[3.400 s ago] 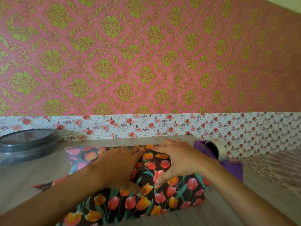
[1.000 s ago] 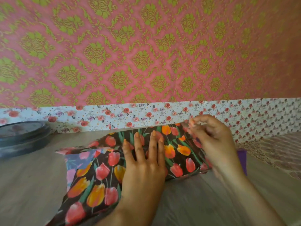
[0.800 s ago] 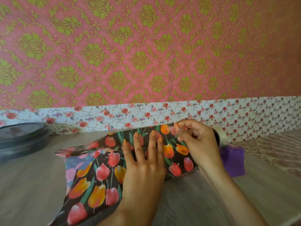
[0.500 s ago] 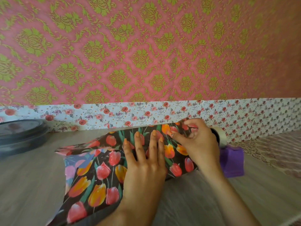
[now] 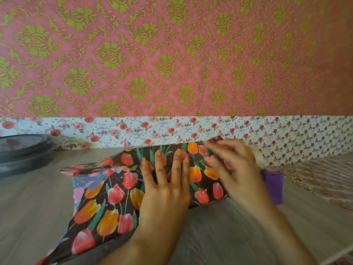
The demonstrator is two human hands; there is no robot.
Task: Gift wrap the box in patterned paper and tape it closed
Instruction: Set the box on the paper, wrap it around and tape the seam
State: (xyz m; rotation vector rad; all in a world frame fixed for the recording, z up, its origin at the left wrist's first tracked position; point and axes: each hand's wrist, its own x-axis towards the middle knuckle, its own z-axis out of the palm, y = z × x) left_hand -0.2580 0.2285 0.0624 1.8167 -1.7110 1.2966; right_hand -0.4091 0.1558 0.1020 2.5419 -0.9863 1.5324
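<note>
We've got the left grip flat, fingers straight, pressing down on the tulip paper on the tabletop. The box underneath is fully covered. The bundle's long axis runs diagonally, from near-left of that grip to far-right. The right grip sits at the paper's far-right end, too blurry to tell if it's pinching. The purple tape dispenser is just right of it.

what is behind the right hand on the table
A purple tape dispenser stands behind the right hand, its pale tape roll showing above. The hand and wrist cover the dispenser's left part.
</note>
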